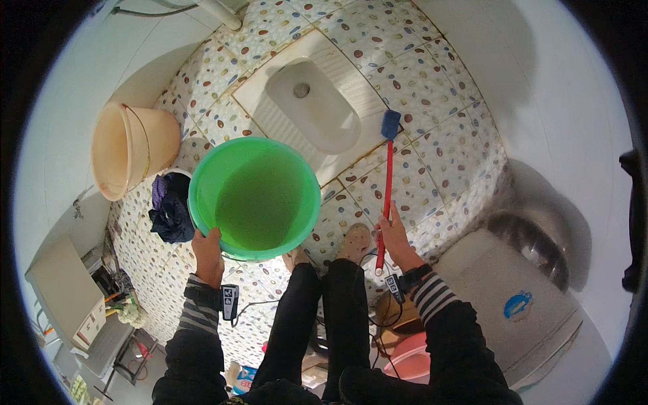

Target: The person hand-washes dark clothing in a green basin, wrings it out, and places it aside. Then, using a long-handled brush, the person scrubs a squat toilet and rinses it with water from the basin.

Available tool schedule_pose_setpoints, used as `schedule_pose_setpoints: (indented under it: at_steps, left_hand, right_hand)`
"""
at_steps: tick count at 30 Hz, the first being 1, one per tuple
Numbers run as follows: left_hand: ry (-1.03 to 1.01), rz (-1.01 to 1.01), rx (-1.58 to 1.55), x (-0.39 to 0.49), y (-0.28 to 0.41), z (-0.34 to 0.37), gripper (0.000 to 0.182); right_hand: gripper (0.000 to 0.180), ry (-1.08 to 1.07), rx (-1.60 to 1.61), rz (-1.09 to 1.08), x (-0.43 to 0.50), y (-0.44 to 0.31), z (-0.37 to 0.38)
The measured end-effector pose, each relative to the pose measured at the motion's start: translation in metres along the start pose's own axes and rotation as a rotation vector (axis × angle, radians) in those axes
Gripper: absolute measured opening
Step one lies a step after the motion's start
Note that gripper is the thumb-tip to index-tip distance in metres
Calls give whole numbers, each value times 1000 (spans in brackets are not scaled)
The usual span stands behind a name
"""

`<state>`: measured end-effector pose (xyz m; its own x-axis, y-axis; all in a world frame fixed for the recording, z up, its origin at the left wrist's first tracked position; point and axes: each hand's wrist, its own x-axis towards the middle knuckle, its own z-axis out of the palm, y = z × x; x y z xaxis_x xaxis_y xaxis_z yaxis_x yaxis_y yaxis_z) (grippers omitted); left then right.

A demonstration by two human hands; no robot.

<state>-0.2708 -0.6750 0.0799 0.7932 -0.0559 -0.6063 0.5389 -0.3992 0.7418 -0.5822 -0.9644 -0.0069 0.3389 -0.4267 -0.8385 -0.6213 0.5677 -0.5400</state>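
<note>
My left hand (208, 257) grips the near left rim of a green plastic basin (253, 197); the basin is held over the pebble-patterned floor, and its shaded inside shows no clear contents. Closed around the red handle of a scrub brush (388, 177) is my right hand (396, 237). The brush's blue head points away from me, over the right corner of a white ceramic squat toilet (324, 109). Whether the bristles touch the surface, I cannot tell. The toilet is set in the floor beyond the basin, with a round drain at its far end.
A peach plastic bucket (164, 139) lies or leans at the left wall, near dark cloths (172, 212) beside the basin. A lidded appliance (501, 304) and a metal bowl (529, 248) are at right. Pink basins (410, 357) and cables (372, 319) lie near my legs.
</note>
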Motion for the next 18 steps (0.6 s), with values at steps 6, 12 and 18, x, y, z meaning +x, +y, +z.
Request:
schedule_pose_setpoints:
  at_steps: [6, 12, 18]
  left_hand:
    - [23, 27, 9, 1, 1, -3, 25]
    - [119, -45, -56, -2, -2, -15, 29]
    - [150, -39, -28, -14, -7, -22, 27]
  right_hand:
    - [50, 135, -518, -216, -11, 21, -21]
    - [47, 165, -100, -122, 69, -14, 44]
    - [50, 200, -397, -92, 31, -6, 92]
